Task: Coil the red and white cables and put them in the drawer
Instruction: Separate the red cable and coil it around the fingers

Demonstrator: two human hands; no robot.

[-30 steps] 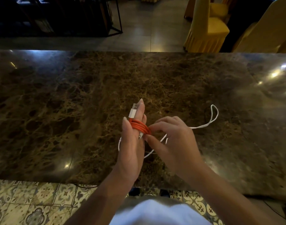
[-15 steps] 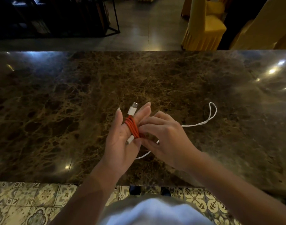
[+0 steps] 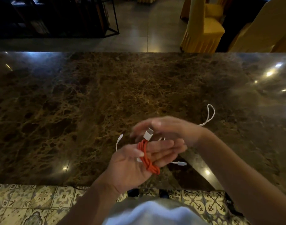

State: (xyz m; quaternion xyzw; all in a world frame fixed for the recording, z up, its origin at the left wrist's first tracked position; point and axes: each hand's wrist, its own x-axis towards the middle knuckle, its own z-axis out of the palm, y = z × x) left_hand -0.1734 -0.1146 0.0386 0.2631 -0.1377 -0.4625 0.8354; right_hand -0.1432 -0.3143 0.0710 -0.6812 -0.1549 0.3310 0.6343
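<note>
- Here my left hand (image 3: 130,164) is palm up over the near edge of the worktop (image 3: 74,111), with the fingers stretched toward the right.
- The red cable (image 3: 146,157) is wound in several turns around the fingers of my left hand, and a twisted end of it hangs near the base of the fingers.
- My left thumb lies on the red turns, so this grip is grasping the red cable.
- A white plug (image 3: 148,133) of the red cable stands up above the coil, between my two hands.
- My right hand (image 3: 168,127) is over the left one, just behind the plug, and it is blurred.
- Its fingers look spread and point to the left; I cannot tell if this grip is released or holding something.
- The white cable (image 3: 209,114) lies on the worktop, not coiled, with a loop to the right of my right wrist.
- One small white connector (image 3: 181,163) lies near my left fingertips, another white end (image 3: 120,138) lies to the left of the hands.
- Yellow covered chairs (image 3: 202,30) stand on the floor beyond the worktop.
</note>
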